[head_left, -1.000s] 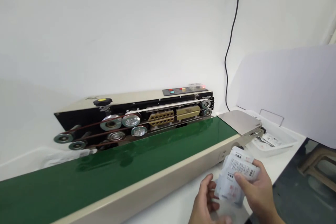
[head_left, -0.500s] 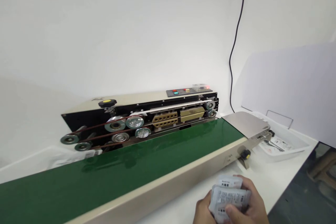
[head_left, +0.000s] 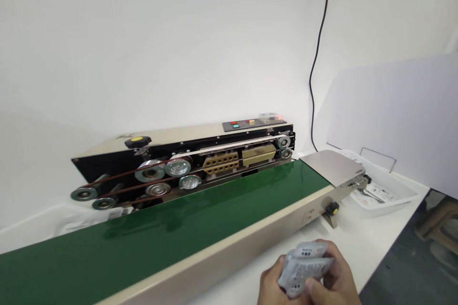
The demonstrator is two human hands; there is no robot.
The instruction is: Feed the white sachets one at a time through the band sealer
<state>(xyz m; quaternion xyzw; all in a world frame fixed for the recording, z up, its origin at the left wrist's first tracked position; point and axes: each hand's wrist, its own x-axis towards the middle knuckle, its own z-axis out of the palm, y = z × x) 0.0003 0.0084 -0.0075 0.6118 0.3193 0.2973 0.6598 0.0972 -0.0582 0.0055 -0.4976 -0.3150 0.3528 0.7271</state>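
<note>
At the bottom right, both hands grip a small stack of white printed pouches (head_left: 302, 267) just above the white table. My left hand (head_left: 270, 286) holds the stack's left side with its fingers curled behind it. My right hand (head_left: 336, 279) wraps the right side, thumb pressed on the front. In front of the hands runs a band sealing machine with a long green conveyor belt (head_left: 171, 228), belt wheels and brass blocks (head_left: 222, 162).
A metal plate (head_left: 331, 167) sits at the belt's right end, above a black and yellow knob (head_left: 332, 208). Beyond it a white tray (head_left: 400, 195) holds more pouches. A black cable (head_left: 317, 62) hangs down the wall. A stool (head_left: 438, 224) stands past the table's right edge.
The pouches were fanned out and held higher; my hands have gathered them into a tight stack and dropped lower in view.
</note>
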